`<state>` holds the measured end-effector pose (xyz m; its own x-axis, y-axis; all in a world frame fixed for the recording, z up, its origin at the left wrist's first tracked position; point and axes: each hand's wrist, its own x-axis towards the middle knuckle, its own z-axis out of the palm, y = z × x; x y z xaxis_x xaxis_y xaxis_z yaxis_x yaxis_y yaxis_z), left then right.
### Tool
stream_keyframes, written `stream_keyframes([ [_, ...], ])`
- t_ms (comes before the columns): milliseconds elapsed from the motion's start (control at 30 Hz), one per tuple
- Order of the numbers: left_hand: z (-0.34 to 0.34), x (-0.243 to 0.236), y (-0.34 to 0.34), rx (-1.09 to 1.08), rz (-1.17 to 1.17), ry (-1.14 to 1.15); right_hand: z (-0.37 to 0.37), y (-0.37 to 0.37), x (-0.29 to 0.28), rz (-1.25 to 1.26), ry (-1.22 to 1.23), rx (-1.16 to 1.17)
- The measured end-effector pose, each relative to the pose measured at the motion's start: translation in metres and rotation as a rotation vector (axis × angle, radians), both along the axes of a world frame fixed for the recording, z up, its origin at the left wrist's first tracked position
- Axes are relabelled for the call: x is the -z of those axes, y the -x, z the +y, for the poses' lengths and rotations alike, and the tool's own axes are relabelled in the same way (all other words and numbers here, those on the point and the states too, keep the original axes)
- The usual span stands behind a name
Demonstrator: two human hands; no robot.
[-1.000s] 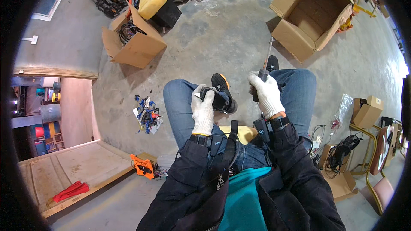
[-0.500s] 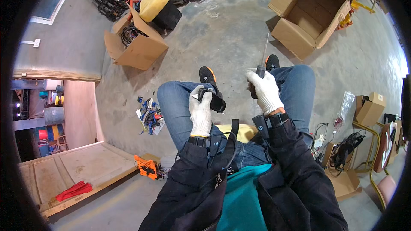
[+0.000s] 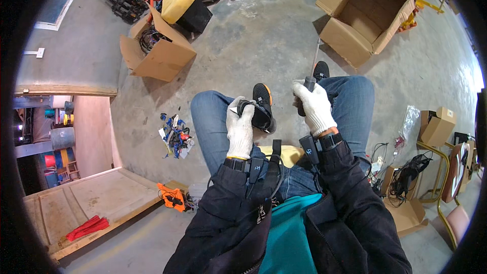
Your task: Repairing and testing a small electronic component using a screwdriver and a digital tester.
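My left hand (image 3: 240, 129), in a white knitted glove, is closed around a black, rounded part (image 3: 260, 118) between my knees. Its exact kind is hard to make out, since the dark shoe behind it blends with it. In my right hand (image 3: 315, 105), also gloved in white, is a screwdriver (image 3: 309, 82) gripped by its dark handle. The long metal shaft (image 3: 316, 58) points up and away from me. A gap separates the screwdriver from the black part. Fingers of the right glove hide the lower end of the handle.
Several blue and black scraps (image 3: 176, 136) lie left of my knee. An open cardboard box (image 3: 162, 61) with cables stands ahead left, beside a yellow-and-black container (image 3: 180, 5). Another open box (image 3: 346, 42) is ahead right. A yellow-framed chair (image 3: 440, 175) and black cables (image 3: 408, 175) are at right.
My left foot and knee have shifted to the right, the foot now behind the black part. The part has turned slightly in my left hand. My right hand keeps the screwdriver nearly still.
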<state>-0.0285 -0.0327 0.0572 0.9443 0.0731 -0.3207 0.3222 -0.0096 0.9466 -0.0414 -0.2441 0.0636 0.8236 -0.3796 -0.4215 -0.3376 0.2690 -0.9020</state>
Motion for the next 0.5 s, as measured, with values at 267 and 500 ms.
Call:
stream_keyframes([
  [267,0.009,0.004,-0.003,0.041,-0.024,0.016,0.002,-0.005,-0.005,-0.002,0.005,-0.019],
  [500,0.028,0.026,-0.005,-0.115,-0.023,0.046,0.007,-0.005,-0.001,0.007,0.009,-0.031],
])
